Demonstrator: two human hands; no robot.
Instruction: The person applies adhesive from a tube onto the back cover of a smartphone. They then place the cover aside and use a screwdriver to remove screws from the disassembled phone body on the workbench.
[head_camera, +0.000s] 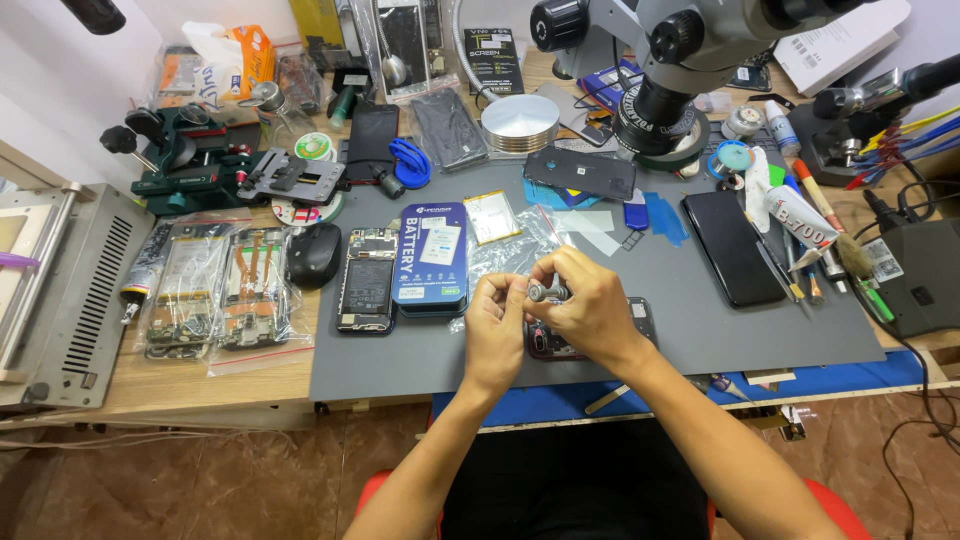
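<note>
Head view: grey mat (700, 340) on cluttered wooden bench (200, 385), microscope (660, 60) overhead.

This was a phone repair workshop. A grey work mat (700, 340) covered the middle of a wooden counter (200, 385), and a stereo microscope (670, 60) hung over it on a boom. Opened phones (367, 280) with bare circuit boards lay about, some sealed in clear bags (215, 290), beside a boxed replacement battery (432, 255) and a loose back cover (580, 172). A green clamping jig (185, 160) stood at the left near a metal heating machine (65, 290). On the right lay a glue tube (800, 220), brushes and small hand tools (825, 250).
</note>
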